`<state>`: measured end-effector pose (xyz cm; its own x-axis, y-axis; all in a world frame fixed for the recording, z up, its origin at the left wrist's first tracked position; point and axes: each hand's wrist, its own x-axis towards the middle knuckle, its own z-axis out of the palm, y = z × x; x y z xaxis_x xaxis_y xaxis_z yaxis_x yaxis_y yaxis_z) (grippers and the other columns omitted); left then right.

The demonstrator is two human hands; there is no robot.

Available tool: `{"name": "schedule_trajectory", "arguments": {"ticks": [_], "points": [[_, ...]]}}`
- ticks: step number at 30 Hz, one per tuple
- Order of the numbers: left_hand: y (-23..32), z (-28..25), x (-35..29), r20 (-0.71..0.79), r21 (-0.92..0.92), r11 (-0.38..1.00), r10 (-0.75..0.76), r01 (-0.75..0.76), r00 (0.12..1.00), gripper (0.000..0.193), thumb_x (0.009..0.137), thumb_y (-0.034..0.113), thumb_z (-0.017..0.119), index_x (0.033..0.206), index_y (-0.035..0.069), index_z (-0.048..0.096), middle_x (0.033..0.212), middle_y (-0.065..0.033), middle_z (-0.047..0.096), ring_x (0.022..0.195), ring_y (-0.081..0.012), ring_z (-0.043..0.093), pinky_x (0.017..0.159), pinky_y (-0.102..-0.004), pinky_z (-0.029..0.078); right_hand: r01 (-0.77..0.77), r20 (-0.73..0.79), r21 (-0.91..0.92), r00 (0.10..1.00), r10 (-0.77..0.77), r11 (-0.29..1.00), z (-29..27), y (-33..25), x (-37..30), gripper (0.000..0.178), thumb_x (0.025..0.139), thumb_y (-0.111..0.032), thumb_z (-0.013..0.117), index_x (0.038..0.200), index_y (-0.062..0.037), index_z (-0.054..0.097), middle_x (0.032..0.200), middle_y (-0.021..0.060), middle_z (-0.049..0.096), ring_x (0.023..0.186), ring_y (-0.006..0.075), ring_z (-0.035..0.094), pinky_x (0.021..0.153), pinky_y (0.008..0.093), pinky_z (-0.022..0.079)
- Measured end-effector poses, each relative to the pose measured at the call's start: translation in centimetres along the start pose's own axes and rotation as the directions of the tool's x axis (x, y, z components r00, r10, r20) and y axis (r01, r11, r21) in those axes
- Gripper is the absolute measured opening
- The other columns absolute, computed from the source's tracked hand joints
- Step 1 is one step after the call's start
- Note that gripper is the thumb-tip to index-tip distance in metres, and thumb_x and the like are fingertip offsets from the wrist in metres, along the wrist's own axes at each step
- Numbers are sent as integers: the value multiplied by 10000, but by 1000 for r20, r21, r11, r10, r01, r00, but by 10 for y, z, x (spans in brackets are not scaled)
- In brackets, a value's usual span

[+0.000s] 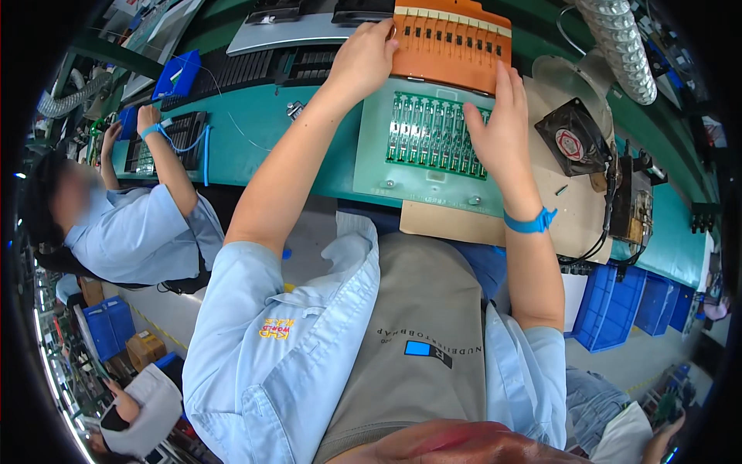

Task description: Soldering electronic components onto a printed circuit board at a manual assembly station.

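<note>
The left hand (362, 62) pinches the orange tray (440, 73) at its 9 o'clock edge with curled fingers, while the right hand (504, 135) rests extended fingers against the 4 o'clock corner, thumb spread wide. The tray lies at 12 o'clock from the green circuit boards (434, 138), which sit on a pale green plate (372, 172) on the desk (241, 127), and the right hand hides part of their 3 o'clock side. Farther out, a black fan (570, 138) stands at 3 o'clock and a ribbed hose (618, 48) hangs at 2 o'clock.
</note>
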<state>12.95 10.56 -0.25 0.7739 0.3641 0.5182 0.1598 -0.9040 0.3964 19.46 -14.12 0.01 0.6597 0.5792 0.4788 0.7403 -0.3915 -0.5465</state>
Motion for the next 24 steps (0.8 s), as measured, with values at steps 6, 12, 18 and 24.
{"name": "schedule_trajectory", "arguments": {"ticks": [6,12,18,24], "points": [[31,-36,-31,123,-254,965,-30,61,992,522,1006,37,554,1507,12,410,1127,-143,675,839,-251,634,796,-320,510,280,395,-182,899,-191,943,-17,-15,-28,777,751,-75,806,1464,-60,498,1510,259,461,1398,444,433,1161,495,374],[56,-70,-89,128,-271,947,-143,173,981,541,944,122,680,1451,48,509,1198,-76,660,728,-194,593,712,-334,513,318,446,-171,869,-214,933,-7,-16,-25,811,695,-76,830,1448,-97,531,1495,227,493,1378,411,454,1169,479,371],[53,-80,-116,182,-319,897,-259,306,949,538,920,95,689,1433,70,529,1156,-48,671,649,-160,532,651,-300,477,305,500,-138,843,-200,942,-11,-21,-15,886,663,-86,837,1482,-107,500,1513,180,490,1369,381,470,1145,459,406],[49,-81,-130,236,-376,851,-294,366,926,518,907,47,678,1411,62,559,1123,-25,678,578,-103,456,573,-250,410,257,494,-4,841,-222,966,-31,-29,0,721,687,-86,815,1373,-91,592,1413,147,582,1279,337,546,1084,428,449]]}}
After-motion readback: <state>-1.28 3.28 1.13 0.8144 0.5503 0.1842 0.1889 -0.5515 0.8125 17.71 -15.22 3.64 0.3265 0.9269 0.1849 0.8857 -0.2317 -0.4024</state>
